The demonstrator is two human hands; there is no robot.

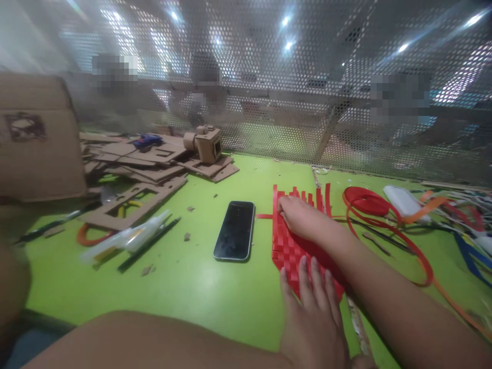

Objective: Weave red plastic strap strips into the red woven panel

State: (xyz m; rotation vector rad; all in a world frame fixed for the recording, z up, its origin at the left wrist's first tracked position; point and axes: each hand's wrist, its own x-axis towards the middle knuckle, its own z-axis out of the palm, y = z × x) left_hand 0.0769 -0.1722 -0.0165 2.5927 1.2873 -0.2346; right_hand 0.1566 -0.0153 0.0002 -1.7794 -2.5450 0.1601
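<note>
A woven mat of red flat strips (294,264) lies on the green table, with loose strip ends sticking up along its far edge. My left hand (315,318) rests open on the near part of the mat, fingers spread flat. Farther up the weave, my right hand (298,214) is closed, with its fingers curled down on a red strip (265,216) that runs across the mat and out past both sides. My right hand hides part of the strip, so the exact grip is not visible. Left of the mat lies a black-screened phone (235,230).
A coil of red strip (367,201) lies to the right, beside a white object (405,202) and tangled coloured strips. Cardboard pieces (154,159), a cardboard box (38,138) and glue-like tubes (130,238) occupy the left. A perforated metal screen (269,102) stands behind the table.
</note>
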